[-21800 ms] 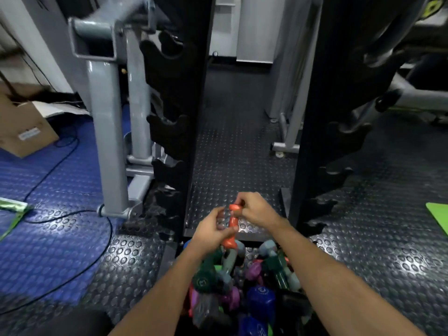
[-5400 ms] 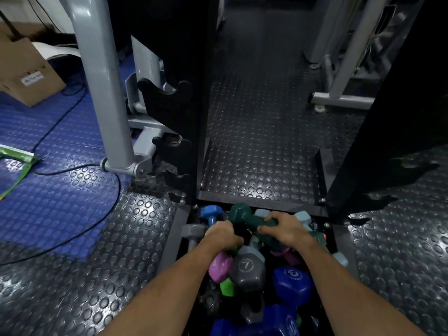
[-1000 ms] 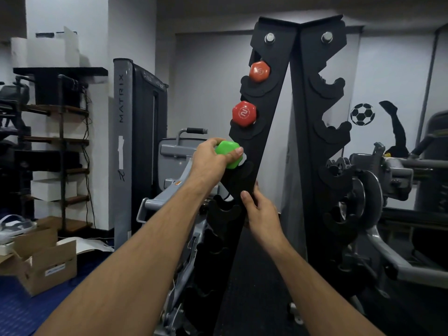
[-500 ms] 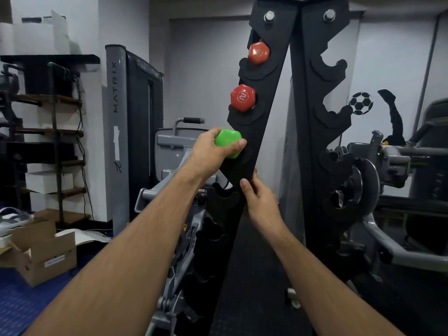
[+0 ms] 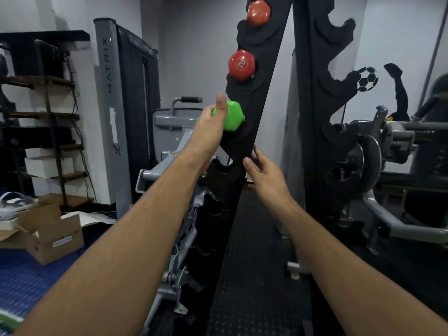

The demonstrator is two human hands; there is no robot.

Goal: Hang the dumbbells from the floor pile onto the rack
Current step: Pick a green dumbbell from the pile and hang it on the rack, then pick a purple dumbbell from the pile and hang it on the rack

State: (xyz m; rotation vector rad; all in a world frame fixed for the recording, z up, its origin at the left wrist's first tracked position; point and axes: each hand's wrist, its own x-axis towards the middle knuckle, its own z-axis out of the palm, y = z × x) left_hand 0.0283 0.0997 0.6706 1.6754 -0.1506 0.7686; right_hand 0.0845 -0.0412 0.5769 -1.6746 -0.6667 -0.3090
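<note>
**Green dumbbell at the third cradle of the rack**

Tall black notched steel dumbbell rack (image 5: 252,132), two uprights. Left upright holds, top down: orange-red hexagonal dumbbell (image 5: 258,12); red hexagonal dumbbell marked "2" (image 5: 241,65); bright green hexagonal dumbbell (image 5: 233,116), seated against the third cradle.

Left hand (image 5: 210,132): grip curled round the outer end of the green dumbbell, thumb up along its face.

Right hand (image 5: 265,177): fingers loosely extended, fingertips touching the inner edge of the left upright below the green dumbbell; holds nothing.

Surroundings: grey "MATRIX" weight machine (image 5: 114,112); open cardboard box (image 5: 52,236) on blue floor; football wall decal (image 5: 367,79).
</note>
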